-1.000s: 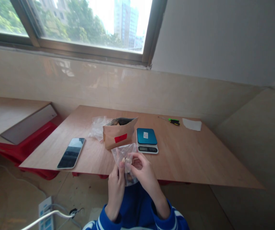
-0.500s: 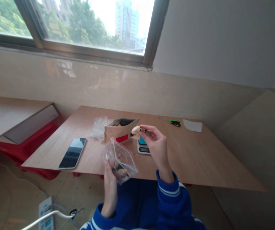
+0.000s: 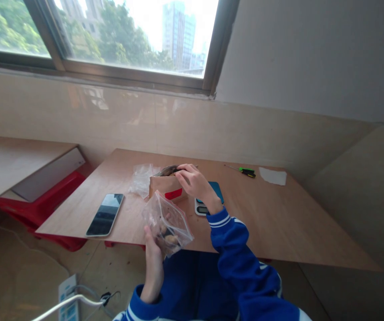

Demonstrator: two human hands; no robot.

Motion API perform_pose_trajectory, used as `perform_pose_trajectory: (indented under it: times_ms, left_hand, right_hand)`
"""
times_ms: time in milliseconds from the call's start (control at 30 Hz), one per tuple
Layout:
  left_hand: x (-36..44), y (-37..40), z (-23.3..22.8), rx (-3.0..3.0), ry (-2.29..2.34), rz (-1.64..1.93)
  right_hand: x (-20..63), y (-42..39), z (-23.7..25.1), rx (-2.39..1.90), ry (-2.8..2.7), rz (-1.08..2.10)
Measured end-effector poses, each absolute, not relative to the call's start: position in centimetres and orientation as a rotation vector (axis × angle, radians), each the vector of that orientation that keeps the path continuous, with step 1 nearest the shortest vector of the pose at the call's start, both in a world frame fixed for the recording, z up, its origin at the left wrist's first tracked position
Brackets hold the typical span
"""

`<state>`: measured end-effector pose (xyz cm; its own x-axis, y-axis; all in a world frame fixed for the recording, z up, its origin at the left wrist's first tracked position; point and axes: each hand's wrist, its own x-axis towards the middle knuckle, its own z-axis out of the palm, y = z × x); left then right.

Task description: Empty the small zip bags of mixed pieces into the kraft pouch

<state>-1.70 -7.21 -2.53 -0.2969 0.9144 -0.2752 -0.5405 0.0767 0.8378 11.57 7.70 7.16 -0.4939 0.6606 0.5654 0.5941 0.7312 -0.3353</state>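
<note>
Right hand (image 3: 193, 181) is now reaching into the paper bag (image 3: 168, 186), fingers curled; left hand (image 3: 154, 254) is still gripping the clear pouch (image 3: 167, 221), with the scale (image 3: 208, 200) at 3 o'clock of the bag.

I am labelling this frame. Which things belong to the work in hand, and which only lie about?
In use: left hand holding clear bag; right hand at mouth of brown paper bag; scale.
Lying about: phone, screwdriver, paper slip, crumpled plastic.

Upright kraft bag (image 3: 167, 189); tilted zip pouch (image 3: 168, 222)
</note>
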Motion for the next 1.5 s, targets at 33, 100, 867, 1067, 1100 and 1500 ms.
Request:
perform_pose_trajectory:
  times_ms: [33,100,867,1067,1100,1500]
  left_hand:
    - [-1.6,-7.2,-2.2,0.429,1.094,1.523]
    - [-1.4,-7.3,-1.7,0.389,1.049,1.536]
    - [-2.0,-8.0,-1.3,0.587,0.889,1.449]
    - [-2.2,-7.7,-1.2,0.637,0.907,1.438]
    - [-2.3,-7.6,-1.3,0.641,0.918,1.440]
    - [-1.8,-8.0,-1.4,0.561,0.973,1.523]
  right_hand:
    - [11.5,7.7,7.2,-0.957,-2.259,0.093]
    - [11.2,7.8,7.3,-1.009,-2.299,0.006]
    - [13.3,-0.7,9.0,-1.004,-2.358,0.620]
    - [13.9,-0.7,8.6,-0.832,-2.423,0.837]
    - [14.0,-0.7,8.5,-0.795,-2.443,0.877]
    - [14.0,-0.1,7.4,-0.876,-2.290,1.037]
